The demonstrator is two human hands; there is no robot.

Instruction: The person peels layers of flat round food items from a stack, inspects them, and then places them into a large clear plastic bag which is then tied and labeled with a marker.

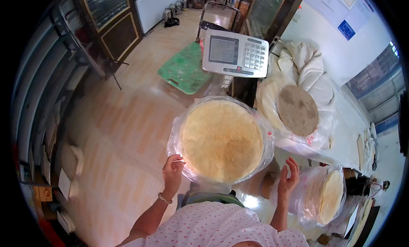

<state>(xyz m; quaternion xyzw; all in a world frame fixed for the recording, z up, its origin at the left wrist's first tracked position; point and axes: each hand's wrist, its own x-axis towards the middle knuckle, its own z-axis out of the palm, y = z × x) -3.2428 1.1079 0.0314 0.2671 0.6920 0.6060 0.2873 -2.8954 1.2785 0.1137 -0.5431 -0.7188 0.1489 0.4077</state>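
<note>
A stack of thin round flatbreads [222, 141], pale yellow and browner at the middle, lies in front of me. A clear plastic bag [269, 143] surrounds it, with its mouth spread out around the rim. My left hand [172, 175], with a bracelet at the wrist, is at the bag's near left edge, its fingers bent and apart; whether they touch the plastic is hard to see. To the right of the bag, my right hand [288, 178] is raised in the air with its fingers apart and nothing in it.
Beyond the stack stands a weighing scale display [235, 53] with a keypad. A round brown board [298, 110] lies on the white-covered table [348, 119] beside bunched cloth [306, 60]. Another bagged flatbread stack [330, 197] is at right. A green platform [185, 68] and a chair [219, 18] stand ahead.
</note>
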